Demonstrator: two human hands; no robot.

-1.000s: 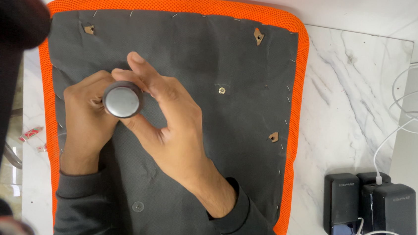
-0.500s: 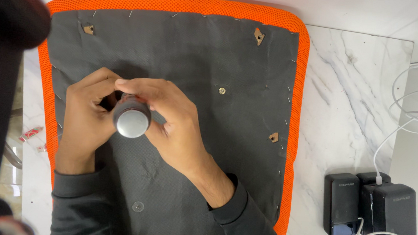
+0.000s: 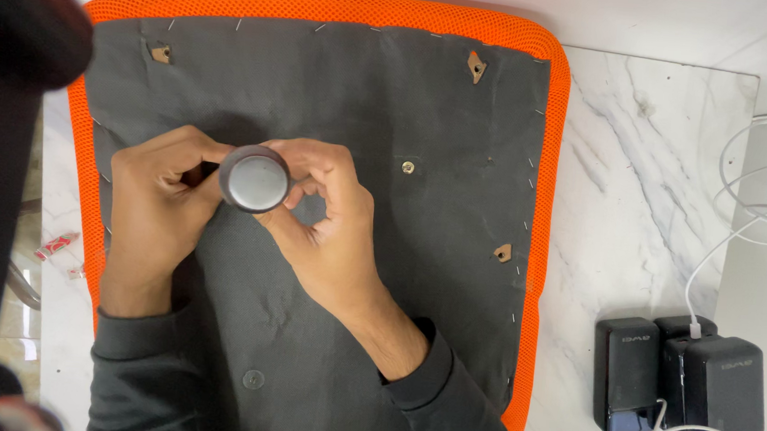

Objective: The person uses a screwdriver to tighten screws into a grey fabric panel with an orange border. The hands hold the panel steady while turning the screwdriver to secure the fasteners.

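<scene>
We kept both hands, left hand and right hand, closed around the round grey knob over the dark fabric panel on the bench, judging that a steady, upright grip served best.

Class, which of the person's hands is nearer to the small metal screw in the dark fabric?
Right. The right hand lies just left of the screw; the left hand is farther left.

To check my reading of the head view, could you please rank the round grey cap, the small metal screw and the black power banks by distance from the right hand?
1. Round grey cap: touching the right hand, on its left.
2. Small metal screw: just right of it, on the dark fabric.
3. Black power banks: far right, on the marble.
</scene>
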